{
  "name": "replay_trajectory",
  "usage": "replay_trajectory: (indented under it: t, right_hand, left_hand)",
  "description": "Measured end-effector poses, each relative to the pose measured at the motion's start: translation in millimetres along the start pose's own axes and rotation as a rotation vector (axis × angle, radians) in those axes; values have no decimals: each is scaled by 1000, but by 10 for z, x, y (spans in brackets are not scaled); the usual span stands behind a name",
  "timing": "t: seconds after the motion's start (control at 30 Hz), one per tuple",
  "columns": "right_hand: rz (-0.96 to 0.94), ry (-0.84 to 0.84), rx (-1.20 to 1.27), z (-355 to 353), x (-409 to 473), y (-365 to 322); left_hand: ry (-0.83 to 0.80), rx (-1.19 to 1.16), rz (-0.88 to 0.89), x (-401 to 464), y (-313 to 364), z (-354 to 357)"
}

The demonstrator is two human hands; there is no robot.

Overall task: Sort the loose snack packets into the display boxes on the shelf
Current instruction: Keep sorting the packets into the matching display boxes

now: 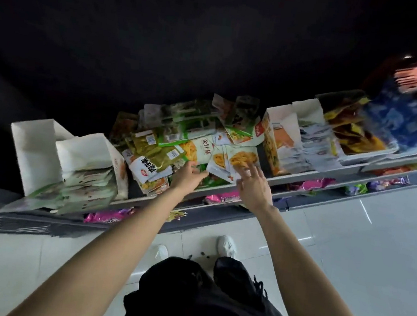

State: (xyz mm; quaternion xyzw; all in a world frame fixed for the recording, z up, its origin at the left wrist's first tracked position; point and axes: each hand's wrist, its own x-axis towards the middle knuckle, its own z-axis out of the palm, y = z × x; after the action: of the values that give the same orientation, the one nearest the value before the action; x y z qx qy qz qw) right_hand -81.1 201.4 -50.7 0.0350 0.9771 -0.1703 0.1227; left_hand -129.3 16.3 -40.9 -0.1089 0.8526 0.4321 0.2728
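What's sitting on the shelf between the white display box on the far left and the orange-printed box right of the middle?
In the head view, a loose heap of snack packets, green, yellow and white, fills that stretch.

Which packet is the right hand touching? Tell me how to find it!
Look at the shelf, at the messy pile between the white display boxes. Near the pile's front edge, under the right hand, lies a white packet. Unlike the green packets to its left, it shows a round heap of orange-yellow food.

My shelf (pixel 304 175) — loose snack packets (pixel 193 143) heaped mid-board; white display boxes (pixel 76 166) left of that heap, further boxes (pixel 306 132) right — all holding packets.
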Motion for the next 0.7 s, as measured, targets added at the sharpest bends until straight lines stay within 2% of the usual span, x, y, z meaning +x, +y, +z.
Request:
replay_trajectory:
  t: [0.13,0.3,0.43,0.57,0.63,0.7]
  right_hand:
    - [-97,-182,-116,-10,246,203]
    - [-189,-115,-163,-22,338,280]
    - [-236,-101,-185,-37,403,358]
    - [-225,-164,-232,-68,456,356]
    - [-220,-194,-254,-89,469,344]
    - [-212,-215,-261,-121,485,334]
  left_hand:
    - [138,-63,-112,188,159,302]
    - [249,78,-158,268,246,421]
    - [300,295,-51,150,226,338]
    - [405,322,-29,6,146,269]
    - [486,180,-67,-46,106,182]
    - [539,-101,-128,-72,66,73]
